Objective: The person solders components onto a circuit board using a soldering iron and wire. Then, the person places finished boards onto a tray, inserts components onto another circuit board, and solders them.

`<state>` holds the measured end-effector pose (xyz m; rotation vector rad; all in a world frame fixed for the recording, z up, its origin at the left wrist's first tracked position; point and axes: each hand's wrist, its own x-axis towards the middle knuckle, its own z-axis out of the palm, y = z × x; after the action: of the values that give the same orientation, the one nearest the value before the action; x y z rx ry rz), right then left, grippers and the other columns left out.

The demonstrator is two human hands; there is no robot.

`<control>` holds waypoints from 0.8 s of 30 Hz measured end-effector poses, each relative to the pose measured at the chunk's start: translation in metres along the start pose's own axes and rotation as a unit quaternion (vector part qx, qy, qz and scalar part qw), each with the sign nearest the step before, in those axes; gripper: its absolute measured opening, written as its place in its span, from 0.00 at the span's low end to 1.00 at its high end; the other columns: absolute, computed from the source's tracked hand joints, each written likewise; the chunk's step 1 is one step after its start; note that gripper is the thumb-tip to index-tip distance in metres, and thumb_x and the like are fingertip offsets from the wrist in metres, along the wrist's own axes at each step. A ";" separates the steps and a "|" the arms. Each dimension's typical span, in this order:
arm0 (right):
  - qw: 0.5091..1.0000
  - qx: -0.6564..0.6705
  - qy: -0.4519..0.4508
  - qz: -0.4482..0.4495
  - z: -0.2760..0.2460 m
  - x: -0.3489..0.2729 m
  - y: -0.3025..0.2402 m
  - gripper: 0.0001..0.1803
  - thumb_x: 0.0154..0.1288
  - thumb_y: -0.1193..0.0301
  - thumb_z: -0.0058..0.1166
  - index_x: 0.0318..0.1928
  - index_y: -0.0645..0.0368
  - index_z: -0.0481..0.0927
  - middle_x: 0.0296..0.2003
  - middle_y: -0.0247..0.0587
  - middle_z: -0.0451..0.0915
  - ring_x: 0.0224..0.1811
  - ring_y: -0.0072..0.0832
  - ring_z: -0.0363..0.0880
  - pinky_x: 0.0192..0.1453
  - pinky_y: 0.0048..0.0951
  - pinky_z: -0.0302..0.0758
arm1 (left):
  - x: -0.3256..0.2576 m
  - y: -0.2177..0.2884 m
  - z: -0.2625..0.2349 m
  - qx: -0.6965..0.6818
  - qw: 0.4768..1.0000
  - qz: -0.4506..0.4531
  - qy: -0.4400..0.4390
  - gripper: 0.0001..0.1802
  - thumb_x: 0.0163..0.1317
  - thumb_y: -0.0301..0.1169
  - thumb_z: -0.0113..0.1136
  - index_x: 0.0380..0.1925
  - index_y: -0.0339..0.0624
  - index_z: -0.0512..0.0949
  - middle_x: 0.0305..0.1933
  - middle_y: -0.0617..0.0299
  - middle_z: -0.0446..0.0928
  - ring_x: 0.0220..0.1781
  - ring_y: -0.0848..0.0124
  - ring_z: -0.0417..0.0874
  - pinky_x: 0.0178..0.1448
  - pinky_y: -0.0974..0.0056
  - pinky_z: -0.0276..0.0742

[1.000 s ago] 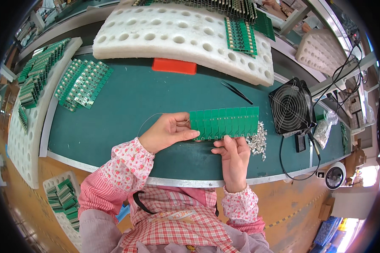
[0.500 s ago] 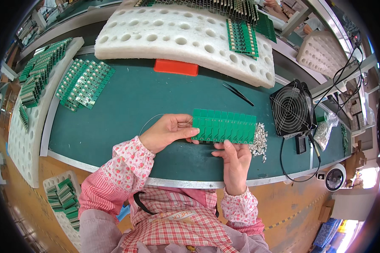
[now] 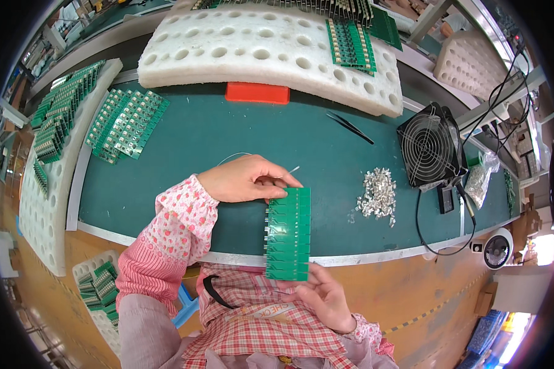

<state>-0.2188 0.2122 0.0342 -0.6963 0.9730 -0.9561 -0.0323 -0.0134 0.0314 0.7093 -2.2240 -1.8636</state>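
Note:
A green circuit board panel (image 3: 289,234) stands lengthwise in front of me, with a row of metal pins along its left edge. My left hand (image 3: 249,178) is closed on its far end, thumb and fingers pinching the corner. A thin wire (image 3: 234,155) loops out behind that hand, and a short pale tip (image 3: 294,169) shows past the knuckles. At the near end, my right hand (image 3: 326,298) has its fingers at the lower corner, partly behind the panel. To the right of the panel lies a pile of small silvery parts (image 3: 377,195).
Black tweezers (image 3: 351,128) lie on the green mat beyond the pile. A fan (image 3: 428,147) with cables stands at the right, beside a bag of parts (image 3: 481,179). Further panels (image 3: 128,123) lie at left. A white foam block (image 3: 215,46) and red tray (image 3: 257,93) sit at the back.
The panel has turned from lying crosswise to pointing lengthwise and come nearer to me. My right hand has moved down toward my body, away from the pile, which now shows fully.

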 end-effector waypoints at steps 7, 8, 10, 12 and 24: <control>0.956 -0.230 0.185 0.008 -0.071 -0.018 -0.043 0.26 0.68 0.70 0.49 0.63 0.64 0.61 0.35 0.41 0.82 0.40 0.23 0.80 0.39 0.23 0.77 | 0.019 0.008 -0.001 0.173 0.983 -0.010 -0.054 0.15 0.62 0.31 0.57 0.50 0.48 0.78 0.40 0.61 0.82 0.34 0.73 0.81 0.41 0.66 0.76; 0.931 -0.246 0.248 -0.104 -0.086 -0.020 -0.057 0.30 0.67 0.64 0.50 0.64 0.65 0.60 0.37 0.43 0.81 0.32 0.21 0.79 0.36 0.21 0.76 | 0.022 0.009 -0.001 0.188 0.980 0.002 -0.060 0.15 0.61 0.30 0.57 0.49 0.50 0.79 0.39 0.61 0.81 0.34 0.70 0.81 0.42 0.65 0.75; 0.893 -0.120 0.378 -0.211 -0.140 -0.027 -0.077 0.32 0.67 0.60 0.50 0.65 0.65 0.59 0.47 0.44 0.77 0.32 0.18 0.75 0.36 0.18 0.74 | 0.026 0.012 0.001 0.202 0.977 0.014 -0.070 0.16 0.60 0.30 0.57 0.49 0.51 0.79 0.38 0.61 0.81 0.35 0.66 0.81 0.42 0.63 0.75; 0.825 -0.054 0.478 -0.296 -0.198 -0.029 -0.092 0.28 0.69 0.59 0.46 0.64 0.61 0.61 0.48 0.41 0.77 0.31 0.16 0.74 0.32 0.12 0.69 | 0.028 0.016 0.006 0.273 0.960 0.063 -0.006 0.16 0.56 0.30 0.59 0.46 0.53 0.80 0.39 0.63 0.79 0.36 0.66 0.79 0.44 0.61 0.73; 0.885 0.000 0.379 -0.270 -0.319 -0.011 -0.144 0.25 0.71 0.54 0.43 0.61 0.54 0.67 0.49 0.39 0.77 0.30 0.13 0.72 0.35 0.16 0.72 | -0.017 0.015 0.021 0.293 0.904 0.028 0.310 0.07 0.63 0.30 0.51 0.29 0.39 0.72 0.26 0.62 0.70 0.28 0.67 0.70 0.41 0.66 0.64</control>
<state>-0.5603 0.1368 0.0267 -0.6044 1.4936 -1.8021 -0.0299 0.0148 0.0441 1.1136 -2.2792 -0.7328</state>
